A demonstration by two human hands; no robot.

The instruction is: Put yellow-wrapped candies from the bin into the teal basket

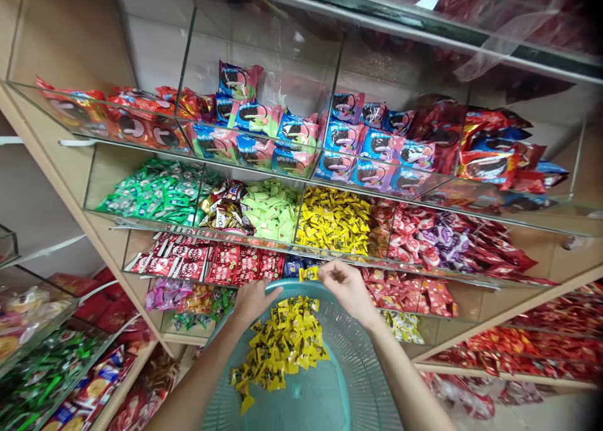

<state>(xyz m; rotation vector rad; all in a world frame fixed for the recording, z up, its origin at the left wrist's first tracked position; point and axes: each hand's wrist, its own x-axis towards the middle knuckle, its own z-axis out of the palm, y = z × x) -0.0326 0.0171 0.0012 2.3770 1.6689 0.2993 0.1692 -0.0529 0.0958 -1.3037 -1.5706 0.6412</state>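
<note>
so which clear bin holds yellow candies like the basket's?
The middle-row bin, between the light-green candies and the red ones; it alone is all yellow.

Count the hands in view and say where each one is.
2. The left hand grips the far rim of the teal basket; the right hand pinches a yellow sweet just above that rim. No other hands show, though some may be hidden.
</note>
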